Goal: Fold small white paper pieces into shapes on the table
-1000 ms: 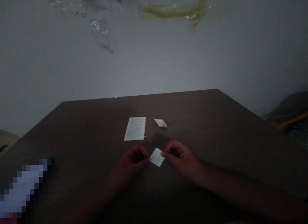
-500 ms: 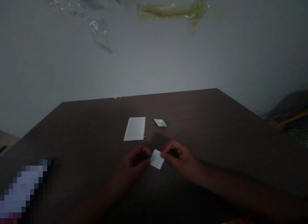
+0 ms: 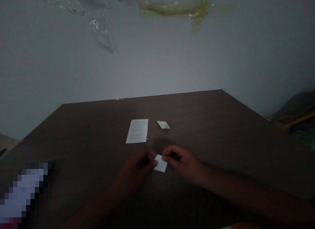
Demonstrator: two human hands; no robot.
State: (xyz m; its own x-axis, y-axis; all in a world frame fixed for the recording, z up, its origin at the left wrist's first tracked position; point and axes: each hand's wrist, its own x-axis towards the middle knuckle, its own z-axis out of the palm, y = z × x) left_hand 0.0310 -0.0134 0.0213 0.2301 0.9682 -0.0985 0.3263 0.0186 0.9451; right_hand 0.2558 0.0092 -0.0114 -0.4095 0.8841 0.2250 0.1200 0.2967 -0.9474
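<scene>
A small folded piece of printed paper point(image 3: 160, 165) is held between my two hands above the near part of the table. My left hand point(image 3: 142, 163) pinches its left edge between thumb and fingers. At its upper right corner, the thumb and fingers of my right hand point(image 3: 179, 158) are closed on it. Farther off lies a second small folded paper point(image 3: 163, 125), with one edge slightly raised. To its left, a stack of printed sheets point(image 3: 137, 131) rests flat on the table.
The dark brown wooden table point(image 3: 93, 124) meets a pale wall point(image 3: 159, 65) with yellow tape point(image 3: 169, 10) and clear plastic point(image 3: 100, 32) on it. A blurred-out rectangular object point(image 3: 24, 193) lies at the left front. Dim items stand past the right edge.
The folded paper has turned a little between my fingers, and my hands are closer together. My left thumb now overlaps its left side. The other papers stay put.
</scene>
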